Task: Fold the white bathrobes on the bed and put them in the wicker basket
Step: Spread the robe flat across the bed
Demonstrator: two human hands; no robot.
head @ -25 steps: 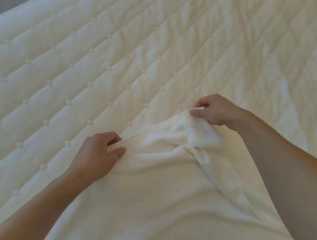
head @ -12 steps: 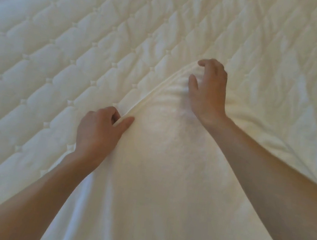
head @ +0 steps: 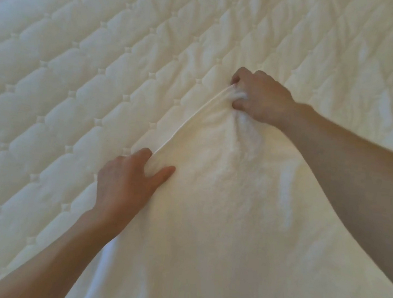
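Bed (head: 79, 90): quilted cream cover, diamond stitching with tufted knots. Robe (head: 216, 238): soft white terry, spread flat on the near side, its corded hem pulled into a taut straight line. Right hand (head: 258, 97) clenches bunched hem at the far end; left hand (head: 127, 182) pinches the near end.

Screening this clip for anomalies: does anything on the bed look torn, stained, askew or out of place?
Nothing stands out. The white bathrobe lies on the quilted bed, its edge pulled straight between the left hand and right hand. It bunches only where the right hand grips it. No stain or tear shows.
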